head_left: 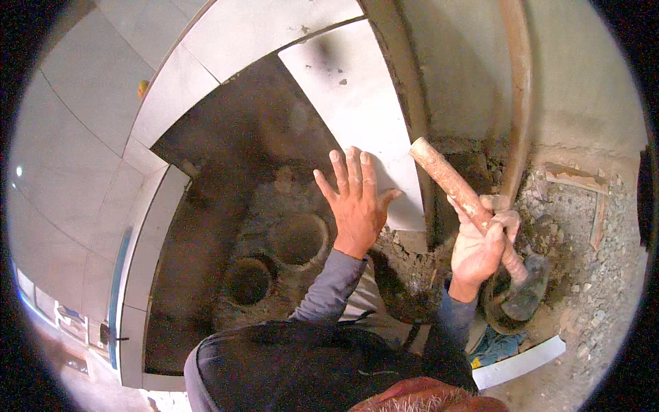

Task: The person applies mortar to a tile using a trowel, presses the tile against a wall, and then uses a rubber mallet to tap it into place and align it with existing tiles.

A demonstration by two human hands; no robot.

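My left hand [355, 199] lies palm down with fingers spread at the near left edge of a long white tile [367, 103]. Its thumb reaches across the tile's near end. My right hand [477, 254] is wrapped round the wooden handle of a mallet [449, 180]. The bare end of the handle slants up toward the tile, apart from it. Its lower end runs to a dark rounded head [523, 292], which is partly in shadow.
Left of the tile is a dark sunken pit with two round openings [298, 237] [248, 280], framed by white tiles [180, 89]. A pipe [516, 103] runs along the wall. Rubble [583, 275], wood strips [573, 177] and a white tile strip [520, 364] lie at right.
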